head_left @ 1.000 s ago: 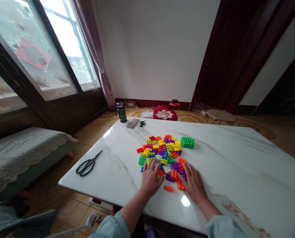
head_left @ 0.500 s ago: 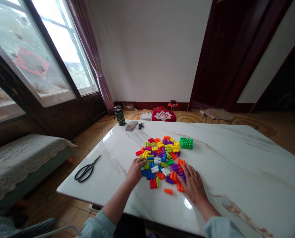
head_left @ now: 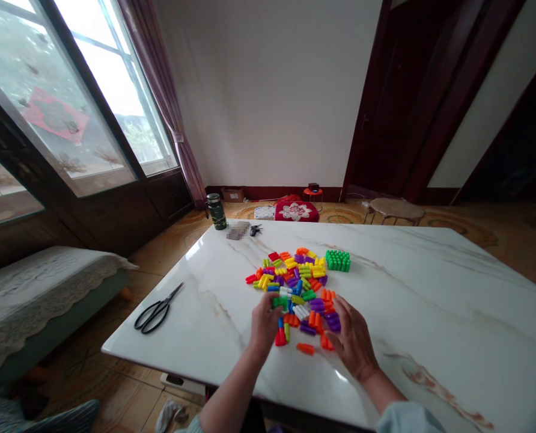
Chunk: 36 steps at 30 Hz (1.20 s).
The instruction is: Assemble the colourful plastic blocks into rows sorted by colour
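Observation:
A pile of colourful bullet-shaped plastic building blocks (head_left: 301,311) is spread on the white marbled table (head_left: 430,288). Over the pile's near left side, my left hand (head_left: 264,325) is closed on a green block (head_left: 279,302), pinched between thumb and fingers. My right hand (head_left: 354,340) is at the pile's right edge with fingers apart, beside orange blocks (head_left: 327,341) and purple blocks (head_left: 333,322); it holds nothing that I can see. A single orange block (head_left: 305,349) lies just in front of the pile. Green blocks (head_left: 338,260) stand grouped upright behind it.
Black-handled scissors (head_left: 157,310) lie near the table's left edge. At the far left corner are a camouflage bottle (head_left: 216,211), a blurred flat item (head_left: 238,230) and keys (head_left: 255,230). A round stool (head_left: 396,209) stands beyond the table.
My left hand has moved right and lifted over the pile, now with a green block in its fingers. My right hand has drawn slightly back off the blocks, its fingers rising.

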Each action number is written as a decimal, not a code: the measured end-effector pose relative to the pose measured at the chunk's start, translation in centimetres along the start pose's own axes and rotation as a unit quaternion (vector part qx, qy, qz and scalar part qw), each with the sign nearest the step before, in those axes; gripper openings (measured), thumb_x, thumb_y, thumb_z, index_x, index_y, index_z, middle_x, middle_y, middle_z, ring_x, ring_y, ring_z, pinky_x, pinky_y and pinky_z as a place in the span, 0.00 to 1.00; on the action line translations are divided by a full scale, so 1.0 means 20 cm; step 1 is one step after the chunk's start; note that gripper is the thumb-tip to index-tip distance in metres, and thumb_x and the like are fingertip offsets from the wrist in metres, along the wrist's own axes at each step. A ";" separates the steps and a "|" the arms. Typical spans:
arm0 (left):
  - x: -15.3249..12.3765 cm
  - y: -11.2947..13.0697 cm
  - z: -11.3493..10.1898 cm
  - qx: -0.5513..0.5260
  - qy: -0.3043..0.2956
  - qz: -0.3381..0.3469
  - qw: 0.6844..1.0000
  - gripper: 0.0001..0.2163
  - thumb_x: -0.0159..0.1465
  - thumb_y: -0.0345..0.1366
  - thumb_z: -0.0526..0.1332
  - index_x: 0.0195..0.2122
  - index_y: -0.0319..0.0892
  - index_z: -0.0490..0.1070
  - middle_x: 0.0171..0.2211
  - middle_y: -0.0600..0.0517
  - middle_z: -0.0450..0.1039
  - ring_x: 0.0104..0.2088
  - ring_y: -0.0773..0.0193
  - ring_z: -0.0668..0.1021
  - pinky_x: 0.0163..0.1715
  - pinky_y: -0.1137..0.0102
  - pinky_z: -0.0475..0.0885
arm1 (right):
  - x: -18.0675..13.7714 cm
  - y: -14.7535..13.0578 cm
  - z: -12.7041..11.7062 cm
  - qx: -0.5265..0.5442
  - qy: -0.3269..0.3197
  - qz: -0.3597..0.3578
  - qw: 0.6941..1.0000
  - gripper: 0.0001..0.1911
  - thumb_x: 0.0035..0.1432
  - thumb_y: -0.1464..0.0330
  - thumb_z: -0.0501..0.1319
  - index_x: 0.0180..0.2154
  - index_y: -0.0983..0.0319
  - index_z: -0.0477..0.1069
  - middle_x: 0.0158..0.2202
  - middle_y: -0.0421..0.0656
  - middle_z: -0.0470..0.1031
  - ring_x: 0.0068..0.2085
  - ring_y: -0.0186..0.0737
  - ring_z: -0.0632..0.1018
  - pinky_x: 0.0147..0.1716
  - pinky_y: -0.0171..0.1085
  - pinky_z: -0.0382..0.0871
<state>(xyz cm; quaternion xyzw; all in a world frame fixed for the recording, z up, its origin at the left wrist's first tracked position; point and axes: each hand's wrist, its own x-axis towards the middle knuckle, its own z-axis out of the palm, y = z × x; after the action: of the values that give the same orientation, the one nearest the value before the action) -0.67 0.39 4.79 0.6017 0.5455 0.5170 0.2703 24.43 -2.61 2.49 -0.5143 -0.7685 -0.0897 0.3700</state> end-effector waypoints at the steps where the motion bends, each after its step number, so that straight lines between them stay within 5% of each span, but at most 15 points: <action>1: -0.05 0.05 0.06 -0.010 -0.035 0.021 0.999 0.14 0.55 0.26 0.60 0.42 0.44 0.74 0.34 0.53 0.77 0.32 0.63 0.79 0.33 0.70 0.74 | 0.00 -0.01 -0.01 0.011 0.002 -0.018 1.000 0.37 0.64 0.50 0.49 0.66 0.62 0.47 0.63 0.55 0.59 0.61 0.54 0.64 0.56 0.53 0.62; 7: -0.23 0.26 0.35 -0.055 -0.118 0.061 0.990 0.21 0.52 0.21 0.57 0.45 0.45 0.75 0.42 0.50 0.78 0.44 0.60 0.78 0.46 0.65 0.73 | -0.03 -0.01 -0.01 0.021 0.013 -0.058 0.998 0.25 0.66 0.55 0.50 0.57 0.63 0.60 0.51 0.52 0.69 0.51 0.50 0.72 0.48 0.49 0.68; 15: -0.25 0.25 0.46 -0.054 -0.129 0.035 0.990 0.24 0.56 0.21 0.55 0.53 0.45 0.69 0.47 0.48 0.76 0.47 0.60 0.77 0.49 0.62 0.73 | -0.03 -0.01 0.00 0.041 0.038 -0.031 0.998 0.13 0.67 0.64 0.48 0.47 0.62 0.65 0.40 0.47 0.74 0.40 0.43 0.74 0.40 0.44 0.71; 19: -0.30 0.21 0.37 0.048 -0.169 0.157 0.972 0.24 0.62 0.26 0.54 0.59 0.46 0.63 0.57 0.45 0.69 0.59 0.56 0.70 0.57 0.56 0.67 | -0.03 -0.02 0.01 0.074 0.018 0.015 0.997 0.10 0.67 0.66 0.48 0.43 0.61 0.66 0.37 0.44 0.74 0.36 0.40 0.75 0.37 0.40 0.73; 24: -0.27 0.14 0.14 0.251 -0.207 0.290 0.900 0.30 0.61 0.33 0.60 0.65 0.49 0.56 0.67 0.45 0.53 0.67 0.48 0.55 0.64 0.44 0.51 | -0.03 -0.01 0.03 0.112 0.009 0.062 0.992 0.12 0.67 0.66 0.48 0.45 0.60 0.67 0.41 0.45 0.75 0.42 0.41 0.78 0.41 0.39 0.75; 31: -0.04 -0.02 0.01 0.375 -0.175 0.275 0.868 0.34 0.59 0.49 0.63 0.65 0.51 0.57 0.69 0.43 0.47 0.66 0.41 0.56 0.62 0.42 0.51 | -0.02 0.03 0.02 0.148 0.075 0.137 0.977 0.14 0.66 0.65 0.49 0.48 0.58 0.68 0.43 0.46 0.74 0.45 0.41 0.77 0.46 0.41 0.74; 36: -0.04 -0.07 0.01 0.382 -0.160 0.273 0.868 0.33 0.59 0.47 0.62 0.66 0.53 0.56 0.69 0.47 0.48 0.65 0.46 0.59 0.63 0.48 0.53 | 0.03 0.21 0.06 0.137 0.130 0.252 0.949 0.13 0.61 0.60 0.54 0.40 0.61 0.69 0.36 0.47 0.76 0.33 0.40 0.76 0.33 0.39 0.74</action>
<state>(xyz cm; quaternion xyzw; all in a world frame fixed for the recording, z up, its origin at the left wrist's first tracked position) -0.88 0.17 3.15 0.8574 0.4636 0.2180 -0.0498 27.29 0.35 0.96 -0.6196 -0.5636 0.0467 0.5443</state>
